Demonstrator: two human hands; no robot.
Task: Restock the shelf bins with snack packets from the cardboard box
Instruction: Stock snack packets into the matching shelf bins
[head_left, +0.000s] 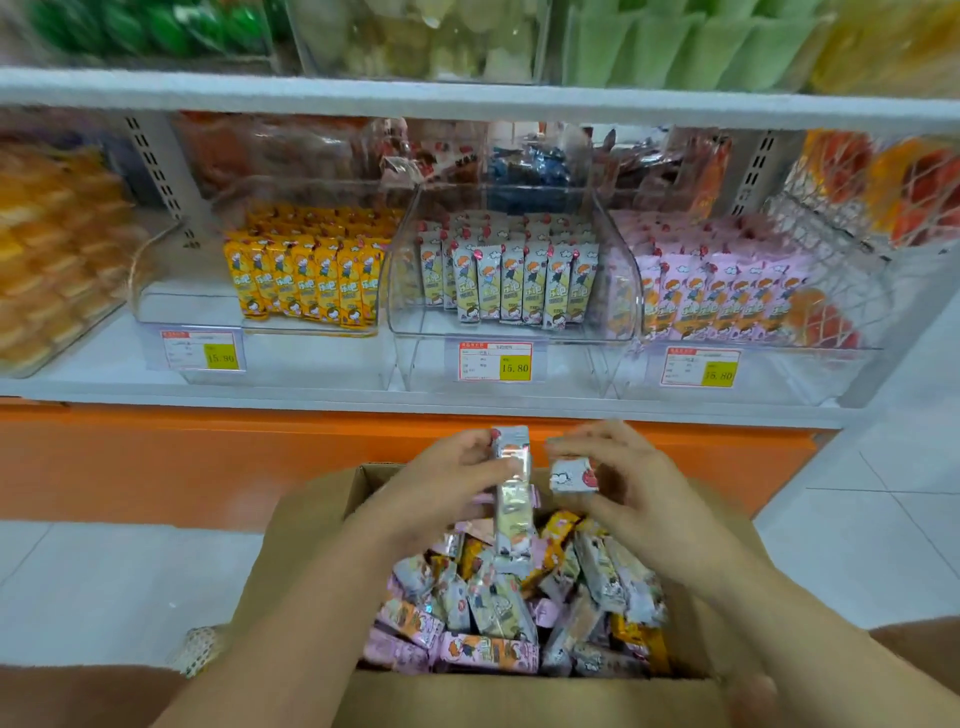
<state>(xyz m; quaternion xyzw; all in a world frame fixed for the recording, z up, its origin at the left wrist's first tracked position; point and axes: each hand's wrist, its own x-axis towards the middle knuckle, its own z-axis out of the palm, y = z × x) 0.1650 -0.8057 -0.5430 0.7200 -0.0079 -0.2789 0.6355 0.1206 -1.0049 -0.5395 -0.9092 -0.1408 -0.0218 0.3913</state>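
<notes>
White packet (513, 496), long axis vertical, clasped in left grip (441, 483); right grip (623, 483) pinches second packet (571, 474). Both over cardboard box (306, 545); matching middle bin (615, 291) dead ahead, above.

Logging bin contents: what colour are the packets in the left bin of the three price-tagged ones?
Yellow-orange packets with a cartoon figure, seen in the head view.

You are standing in a shop, facing a snack display: white shelves (467, 98) carry clear plastic bins (415, 325) filled with neat rows of identical snack packets (511, 286), and each bin front bears a printed price tag (495, 360) reading 15.80. Below them you have an orange base panel (156, 457), a pale tiled floor (104, 582) and an open cardboard box (519, 699) heaped with loose packets.
</notes>
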